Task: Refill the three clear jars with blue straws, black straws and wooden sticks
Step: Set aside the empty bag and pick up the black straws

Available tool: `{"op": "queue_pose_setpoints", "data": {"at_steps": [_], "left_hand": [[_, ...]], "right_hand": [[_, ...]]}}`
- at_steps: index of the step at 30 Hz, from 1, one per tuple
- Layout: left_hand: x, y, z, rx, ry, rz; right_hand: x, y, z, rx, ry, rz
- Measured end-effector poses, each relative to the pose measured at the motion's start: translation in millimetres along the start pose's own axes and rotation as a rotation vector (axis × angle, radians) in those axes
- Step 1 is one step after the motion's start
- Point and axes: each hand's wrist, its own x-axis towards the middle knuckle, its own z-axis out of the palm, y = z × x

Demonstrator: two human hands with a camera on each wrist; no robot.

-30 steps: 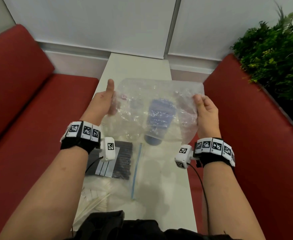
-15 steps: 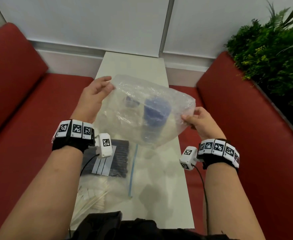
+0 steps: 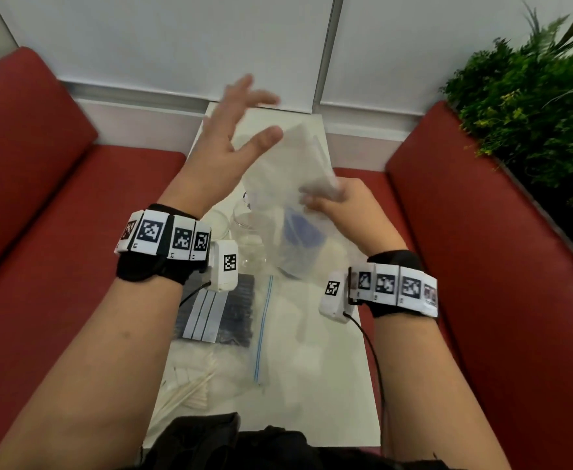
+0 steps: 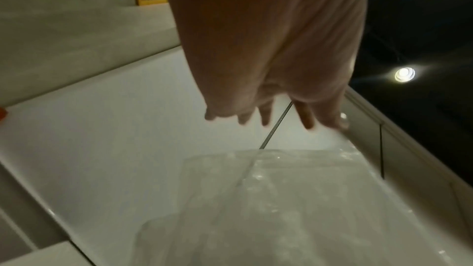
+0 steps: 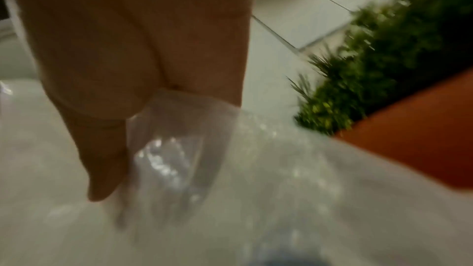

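Observation:
My right hand [image 3: 319, 196] pinches a crumpled clear plastic bag [image 3: 288, 164] and holds it up over the white table [image 3: 329, 385]. A blue bundle, the blue straws [image 3: 303, 230], shows through the bag's lower part; I cannot tell if it lies inside. My left hand [image 3: 254, 113] is raised beside the bag, fingers spread, holding nothing. Clear jars [image 3: 247, 218] stand on the table under the hands. A zip bag of black straws [image 3: 234, 310] and a bag of wooden sticks [image 3: 190, 391] lie near me. The wrist views show the left hand [image 4: 268, 116] above the bag [image 4: 281, 199] and the right hand [image 5: 122, 149] gripping the bag [image 5: 179, 159].
Red benches [image 3: 58, 232] [image 3: 498, 266] run along both sides of the narrow table. A green plant [image 3: 532, 106] fills the far right. A white wall [image 3: 176, 45] closes the table's far end.
My left hand has let go of the bag and lifted with fingers spread. The right hand has swung the bag upright and toward the middle.

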Motion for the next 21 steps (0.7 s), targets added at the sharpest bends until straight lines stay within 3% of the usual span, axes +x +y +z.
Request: {"op": "queue_pose_setpoints", "data": {"at_steps": [2,5,8,11,16,21], "left_hand": [[-3,-12,-5,0.031,0.075,-0.138],[-12,-34,-2,-0.212,-0.104,-0.482],[-23,-52,11,-0.525,-0.196,-0.650],[-33,-65,23,-0.682,-0.217,-0.642],[-35,-74,35,-0.680,-0.186,-0.579],[-24,-63,40,-0.629,-0.176,-0.526]], "right_hand": [[-4,5,-10,0.345,-0.058,0.025],[-10,11,-22,0.663,-0.196,0.064],[-17,22,-23,0.772,-0.271,0.118],[-26,39,-18,0.887,-0.248,0.207],[-39,66,-22,0.869,-0.275,0.282],[-41,69,-37,0.802,-0.093,0.207]]}}
